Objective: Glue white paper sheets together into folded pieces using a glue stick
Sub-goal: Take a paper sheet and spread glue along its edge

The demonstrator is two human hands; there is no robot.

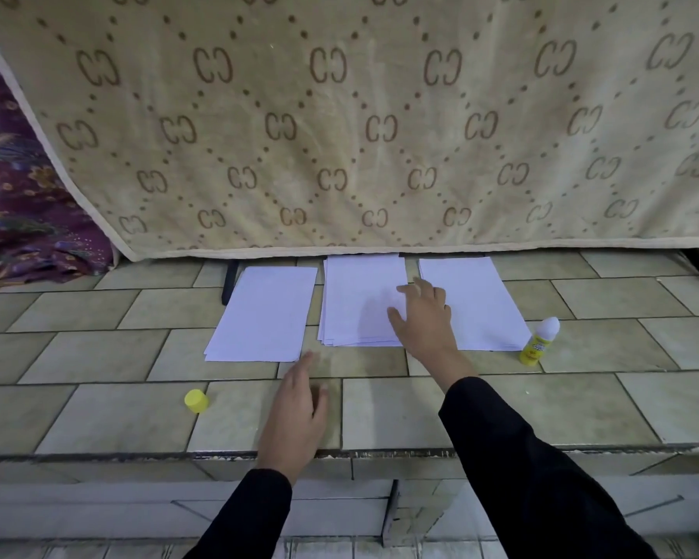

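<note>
Tiled surface [97, 417], front edge running L to R just under the wrists, w/ a drop to more tiles below. Far side is closed off by a hanging beige blanket [340, 115], its hem right at the papers' far edges. Purple cloth [17, 195] bunched far L. Bare tile between the front edge and the papers, and wide to both sides.

Count: 3 lots of white paper in a row, apart from each other w/ tile showing between. Left sheets [263, 312] are angled; middle stack [360, 300] has fanned near edges, so several sheets; right stack [477, 304].

1 glue stick [537, 342], yellow, upright, touching or just beside the right stack's near R corner, white tip exposed. 1 yellow cap [196, 400], off, well apart, on tile near L.

Right hand [424, 320]: fingers [410, 290] spread wide, flat on the middle stack's R edge, holding nothing. Left hand [299, 409]: fingers [303, 363] straight, together, over bare tile near the left sheets' near corner, holding nothing. Can't tell if it touches.
</note>
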